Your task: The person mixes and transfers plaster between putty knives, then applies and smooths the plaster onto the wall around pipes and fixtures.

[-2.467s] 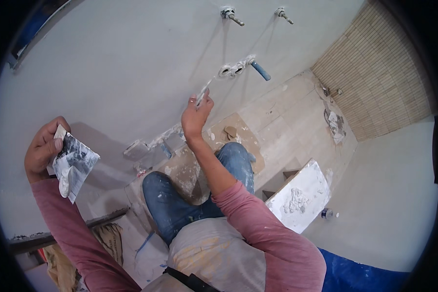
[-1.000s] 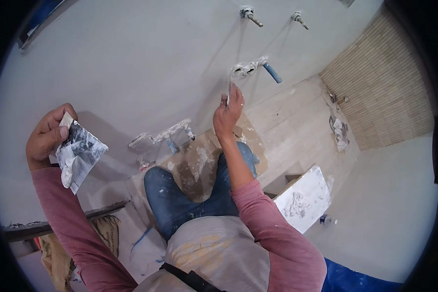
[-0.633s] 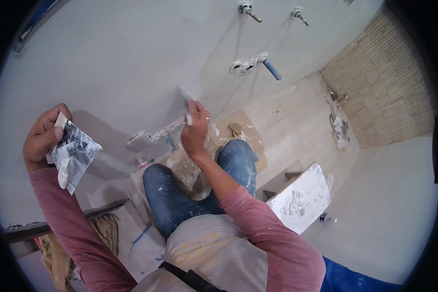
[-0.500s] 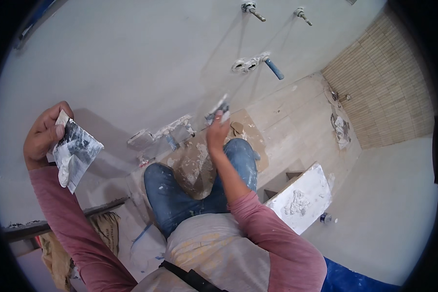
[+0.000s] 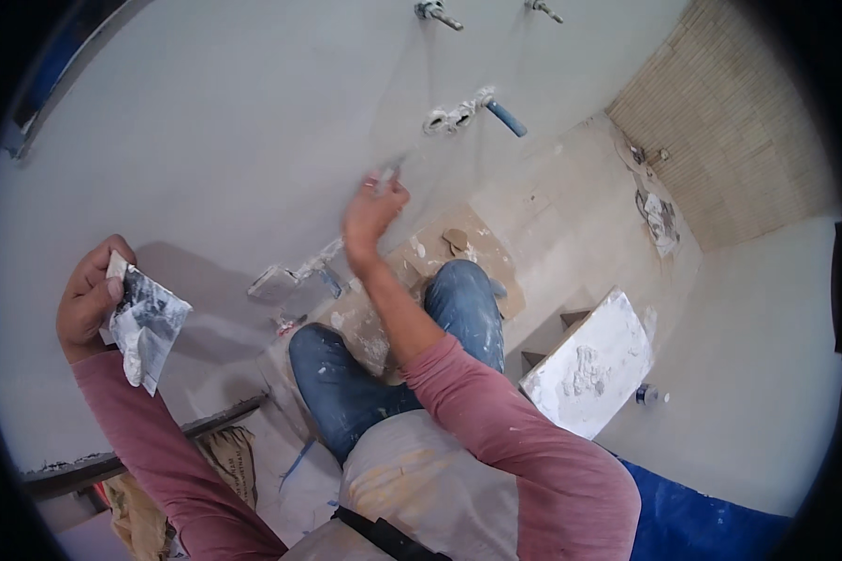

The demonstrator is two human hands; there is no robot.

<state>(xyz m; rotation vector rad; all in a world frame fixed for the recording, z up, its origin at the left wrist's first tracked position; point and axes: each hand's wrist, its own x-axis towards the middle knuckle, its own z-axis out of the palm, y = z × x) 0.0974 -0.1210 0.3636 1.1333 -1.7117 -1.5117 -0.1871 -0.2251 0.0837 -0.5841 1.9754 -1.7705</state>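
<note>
My left hand (image 5: pixel 86 301) is closed round the handle of a wide putty knife (image 5: pixel 165 307), held out at the left in front of the grey-white wall (image 5: pixel 243 122). White putty smears its blade, and a thick lump of putty (image 5: pixel 134 351) hangs along the lower edge. Further right, my right hand (image 5: pixel 370 222) grips a second putty knife (image 5: pixel 389 178) up against the wall, below and left of a blue pipe stub (image 5: pixel 506 118). That blade is blurred and seen almost edge-on, mostly hidden by the fingers.
Wall box openings (image 5: pixel 285 280) with rough putty edges lie low on the wall. Cardboard (image 5: pixel 491 248) covers the floor before my knees. To the right stands a white board (image 5: pixel 594 360) bearing putty. Two pipe fittings (image 5: pixel 437 13) stick out above; sacks (image 5: pixel 229 458) lie lower left.
My right hand has moved left and up along the wall with its putty knife, the blade turning nearly edge-on. The left hand and its putty knife sit slightly lower in view.
</note>
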